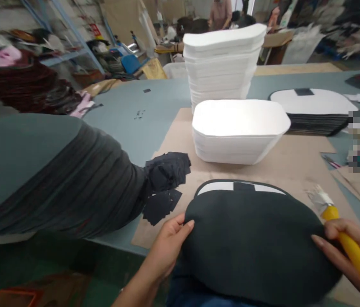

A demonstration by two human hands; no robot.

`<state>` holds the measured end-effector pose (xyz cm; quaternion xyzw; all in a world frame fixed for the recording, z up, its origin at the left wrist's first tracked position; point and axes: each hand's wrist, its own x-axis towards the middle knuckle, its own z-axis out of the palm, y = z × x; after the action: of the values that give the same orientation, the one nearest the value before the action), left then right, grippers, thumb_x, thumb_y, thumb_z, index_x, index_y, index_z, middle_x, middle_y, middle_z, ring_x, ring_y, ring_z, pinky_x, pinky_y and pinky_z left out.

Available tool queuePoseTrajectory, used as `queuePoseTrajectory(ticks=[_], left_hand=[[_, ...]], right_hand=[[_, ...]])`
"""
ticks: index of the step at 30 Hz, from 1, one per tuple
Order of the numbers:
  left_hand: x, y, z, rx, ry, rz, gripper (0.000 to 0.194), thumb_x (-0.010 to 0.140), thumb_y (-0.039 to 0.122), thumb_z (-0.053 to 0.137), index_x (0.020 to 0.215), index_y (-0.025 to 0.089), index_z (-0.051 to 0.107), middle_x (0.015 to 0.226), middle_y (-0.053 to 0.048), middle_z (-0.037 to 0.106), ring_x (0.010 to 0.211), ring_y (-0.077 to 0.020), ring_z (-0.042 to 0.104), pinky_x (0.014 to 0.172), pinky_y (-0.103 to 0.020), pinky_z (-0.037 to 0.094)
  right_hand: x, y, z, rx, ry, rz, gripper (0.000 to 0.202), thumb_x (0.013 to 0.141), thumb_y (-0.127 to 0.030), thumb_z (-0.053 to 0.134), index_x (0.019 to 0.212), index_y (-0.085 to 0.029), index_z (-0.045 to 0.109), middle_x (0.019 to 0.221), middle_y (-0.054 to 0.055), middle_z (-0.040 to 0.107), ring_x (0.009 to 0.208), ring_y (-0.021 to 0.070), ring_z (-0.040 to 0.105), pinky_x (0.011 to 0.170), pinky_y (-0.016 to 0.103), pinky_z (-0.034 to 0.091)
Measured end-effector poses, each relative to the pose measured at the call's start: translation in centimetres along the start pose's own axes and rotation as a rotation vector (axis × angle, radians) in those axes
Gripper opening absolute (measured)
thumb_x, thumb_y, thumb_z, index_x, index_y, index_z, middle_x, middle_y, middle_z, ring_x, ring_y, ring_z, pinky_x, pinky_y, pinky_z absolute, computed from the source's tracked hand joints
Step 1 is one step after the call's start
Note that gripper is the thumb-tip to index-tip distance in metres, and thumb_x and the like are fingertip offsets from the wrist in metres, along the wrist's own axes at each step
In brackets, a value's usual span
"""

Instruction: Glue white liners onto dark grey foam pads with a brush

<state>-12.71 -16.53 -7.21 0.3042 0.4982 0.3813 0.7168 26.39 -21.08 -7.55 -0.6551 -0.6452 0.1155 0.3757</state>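
From my view I'm seeing the left hand (170,241) pinching the left edge of a dark oval fabric panel (256,243), its thumb and fingers closing on the rim. The right hand (346,238) is gripping a yellow-handled brush (349,251), its fingers curling around the handle while also holding the panel's right edge. The panel is hanging over the near edge of the desk (119,132), partly covering a white-topped piece (214,186). Black fabric squares (167,170) are lying left of it, beside a tall dark fabric stack (103,170); white pads (240,119) are standing beyond.
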Motion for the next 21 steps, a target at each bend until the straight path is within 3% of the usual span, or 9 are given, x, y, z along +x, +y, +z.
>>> queuePoseTrajectory(ticks=[2, 5, 8, 14, 21], left_hand=[[0.9, 0.5, 0.0, 0.21, 0.053, 0.052, 0.035, 0.077, 0.047, 0.081, 0.085, 0.016, 0.067, 0.068, 0.0, 0.066, 0.062, -0.0151, 0.061, 0.061, -0.024, 0.049], [2.2, 0.6, -0.4, 0.6, 0.171, 0.195, 0.035, 0.08, 0.048, 0.074, 0.07, 0.018, 0.058, 0.059, 0.004, 0.053, 0.056, -0.0124, 0.051, 0.055, -0.022, 0.038], [3.1, 0.4, -0.7, 0.85, 0.214, 0.285, 0.033, 0.087, 0.047, 0.063, 0.07, 0.019, 0.059, 0.062, 0.003, 0.053, 0.059, -0.0136, 0.051, 0.058, -0.024, 0.037], [4.5, 0.4, -1.1, 0.941, 0.285, 0.303, 0.034, 0.084, 0.051, 0.058, 0.07, 0.02, 0.056, 0.061, 0.003, 0.053, 0.058, -0.0143, 0.051, 0.058, -0.024, 0.038], [5.6, 0.5, -1.5, 0.924, 0.271, 0.268, 0.038, 0.083, 0.055, 0.06, 0.07, 0.02, 0.057, 0.062, 0.003, 0.053, 0.059, -0.0148, 0.051, 0.058, -0.025, 0.038]], right_hand=[[-0.5, 1.0, -0.4, -0.027, -0.084, -0.02, 0.035, 0.085, -0.059, 0.07, 0.093, -0.027, 0.058, 0.082, 0.003, 0.064, 0.074, 0.0226, 0.067, 0.062, 0.033, 0.055], [-0.9, 2.4, 0.2, -0.113, -0.105, 0.026, 0.029, 0.09, -0.052, 0.066, 0.097, -0.027, 0.054, 0.081, 0.002, 0.064, 0.064, 0.0193, 0.066, 0.056, 0.029, 0.051], [-1.0, 3.2, 1.1, -0.173, -0.114, 0.068, 0.026, 0.094, -0.051, 0.06, 0.1, -0.027, 0.053, 0.08, 0.001, 0.065, 0.057, 0.0176, 0.064, 0.051, 0.027, 0.048], [0.1, 3.3, 1.8, -0.224, -0.081, 0.059, 0.028, 0.095, -0.052, 0.056, 0.1, -0.025, 0.05, 0.078, 0.001, 0.061, 0.054, 0.0161, 0.061, 0.052, 0.026, 0.047], [-0.2, 3.8, 2.3, -0.223, -0.093, 0.125, 0.03, 0.095, -0.055, 0.057, 0.099, -0.025, 0.05, 0.076, 0.0, 0.061, 0.051, 0.0151, 0.06, 0.05, 0.025, 0.045]])
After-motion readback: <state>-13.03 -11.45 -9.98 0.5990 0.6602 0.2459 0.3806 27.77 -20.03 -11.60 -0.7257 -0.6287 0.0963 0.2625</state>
